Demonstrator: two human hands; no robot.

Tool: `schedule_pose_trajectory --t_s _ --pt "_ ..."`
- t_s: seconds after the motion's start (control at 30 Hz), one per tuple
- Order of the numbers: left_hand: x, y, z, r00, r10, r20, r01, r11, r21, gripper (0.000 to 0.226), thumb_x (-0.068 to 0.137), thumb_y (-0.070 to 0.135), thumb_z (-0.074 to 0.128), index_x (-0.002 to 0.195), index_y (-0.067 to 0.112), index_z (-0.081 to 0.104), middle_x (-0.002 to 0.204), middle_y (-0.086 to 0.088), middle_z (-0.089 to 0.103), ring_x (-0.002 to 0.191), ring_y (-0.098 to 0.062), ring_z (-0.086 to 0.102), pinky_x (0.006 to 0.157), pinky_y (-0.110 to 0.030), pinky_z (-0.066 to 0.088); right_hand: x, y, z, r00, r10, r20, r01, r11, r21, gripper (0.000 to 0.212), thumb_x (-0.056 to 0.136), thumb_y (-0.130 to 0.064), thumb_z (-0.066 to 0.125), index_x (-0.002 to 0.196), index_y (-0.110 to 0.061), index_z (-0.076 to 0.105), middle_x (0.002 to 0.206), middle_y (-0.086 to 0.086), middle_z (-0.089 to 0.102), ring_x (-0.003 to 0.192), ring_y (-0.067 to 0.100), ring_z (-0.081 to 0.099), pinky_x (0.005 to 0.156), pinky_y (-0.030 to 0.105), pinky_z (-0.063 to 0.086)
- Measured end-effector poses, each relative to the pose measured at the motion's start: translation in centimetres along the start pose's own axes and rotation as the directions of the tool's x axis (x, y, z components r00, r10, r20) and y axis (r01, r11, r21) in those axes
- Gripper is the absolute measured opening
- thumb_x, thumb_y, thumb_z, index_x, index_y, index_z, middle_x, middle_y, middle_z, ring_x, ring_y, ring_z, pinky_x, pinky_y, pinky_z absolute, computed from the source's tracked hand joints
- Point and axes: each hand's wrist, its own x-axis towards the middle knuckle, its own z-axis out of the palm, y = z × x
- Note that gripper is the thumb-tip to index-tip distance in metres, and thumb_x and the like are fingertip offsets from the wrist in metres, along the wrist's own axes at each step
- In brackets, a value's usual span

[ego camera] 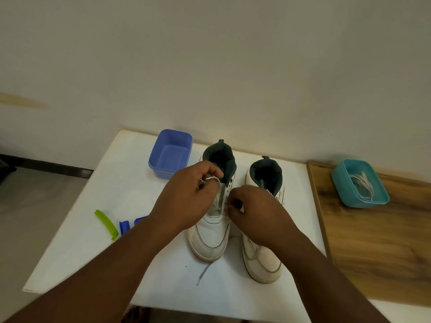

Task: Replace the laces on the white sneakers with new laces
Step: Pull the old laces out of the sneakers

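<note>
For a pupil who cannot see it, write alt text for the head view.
Both hands, left hand and right hand, work a lace on the left sneaker of a white pair on a white table.

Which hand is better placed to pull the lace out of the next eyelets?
Probably the left hand: it already grips the lace. The right hand pinches at the eyelets of the left sneaker.

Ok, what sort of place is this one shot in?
Probably a room in a home, not a workshop: a small white table pushed against a plain wall, a wooden surface beside it, and plastic household tubs.
</note>
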Motion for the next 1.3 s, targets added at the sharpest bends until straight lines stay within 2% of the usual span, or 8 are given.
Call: schedule_pose_trajectory --t_s 0.23,0.37,0.5,0.63,0.77,0.9,1.07,1.3 --pt "0.3 -0.5 -0.2 0.99 0.069 -0.127 -0.045 0.983 0.18 0.015 0.094 0.043 0.059 0.1 0.033 0.069 0.102 0.012 0.06 0.097 -0.005 0.057 0.082 -0.021 0.049 -0.2 -1.9 -3.0 0.782 0.196 -0.591 0.169 0.847 0.505 0.017 0.1 -0.017 0.046 0.085 -0.014 0.053 0.076 0.002 0.052 0.071 0.018 0.052 0.061 0.033 0.045" --pt "0.1 -0.4 0.3 0.97 0.182 0.159 -0.21 0.96 0.186 0.032 0.09 0.057 0.057 0.118 0.045 0.065 0.131 0.021 0.052 0.127 -0.004 0.04 0.104 -0.035 0.039 -0.6 -3.3 -4.0 0.608 0.139 -0.781 0.459 0.741 0.49 0.01 0.103 -0.018 0.044 0.097 -0.015 0.052 0.084 0.006 0.055 0.074 0.028 0.056 0.062 0.041 0.049" --pt "-0.3 -0.3 0.8 0.959 0.185 0.215 -0.214 0.969 0.12 0.025 0.095 0.054 0.054 0.102 0.036 0.069 0.114 0.02 0.062 0.111 -0.005 0.054 0.096 -0.043 0.049 -0.9 -3.6 -4.1 0.508 0.157 -0.847 0.546 0.702 0.457 0.015 0.105 -0.014 0.04 0.103 -0.026 0.048 0.085 0.017 0.057 0.077 0.033 0.06 0.069 0.044 0.053" --pt "-0.6 2.5 -0.9 0.952 0.252 -0.172 -0.29 0.925 -0.246 0.018 0.103 0.021 0.05 0.097 0.013 0.064 0.086 0.009 0.067 0.078 -0.005 0.062 0.071 -0.015 0.048 -0.6 -2.7 -3.9 0.703 0.231 -0.673 0.319 0.743 0.588 0.013 0.109 -0.014 0.043 0.109 -0.021 0.054 0.073 0.006 0.058 0.066 0.02 0.058 0.058 0.033 0.049" --pt "-0.9 4.1 -1.8 0.839 0.295 -0.457 -0.455 0.84 -0.294 0.02 0.103 0.008 0.044 0.096 -0.003 0.059 0.081 -0.013 0.064 0.078 -0.013 0.064 0.076 -0.019 0.049 -0.2 -1.3 -1.9 0.965 0.138 -0.225 0.011 0.831 0.556 0.01 0.104 -0.029 0.055 0.111 -0.031 0.061 0.066 -0.002 0.058 0.053 0.004 0.051 0.05 0.02 0.043" --pt "-1.2 4.5 -1.4 0.766 0.273 -0.581 -0.497 0.825 -0.268 0.018 0.104 0.006 0.044 0.095 0.014 0.058 0.082 0.003 0.064 0.076 -0.01 0.063 0.076 -0.022 0.05 -0.6 -1.0 -0.3 0.992 -0.12 0.038 0.107 0.962 0.251 0.013 0.102 -0.04 0.056 0.103 -0.035 0.067 0.082 -0.013 0.07 0.074 0.004 0.065 0.069 0.037 0.058" --pt "-1.5 5.2 -1.8 0.722 0.334 -0.606 -0.603 0.733 -0.315 0.019 0.104 0.008 0.041 0.105 0.016 0.058 0.091 0.003 0.066 0.084 -0.018 0.066 0.081 -0.03 0.053 -0.5 -1.2 -1.4 0.964 -0.058 -0.261 0.142 0.937 0.319 0.017 0.1 -0.018 0.056 0.093 -0.028 0.069 0.075 -0.014 0.061 0.071 0.007 0.058 0.062 0.024 0.048" --pt "-1.5 2.6 0.2 0.97 0.237 -0.06 -0.243 0.91 -0.336 0.055 0.099 0.005 0.037 0.152 0.02 0.037 0.134 0.004 0.061 0.127 -0.02 0.057 0.108 -0.041 0.047 -1.7 -4.0 -4.8 0.798 0.094 -0.595 0.352 0.729 0.587 0.021 0.105 -0.014 0.053 0.098 -0.015 0.073 0.082 -0.013 0.07 0.079 0.009 0.067 0.072 0.016 0.05"
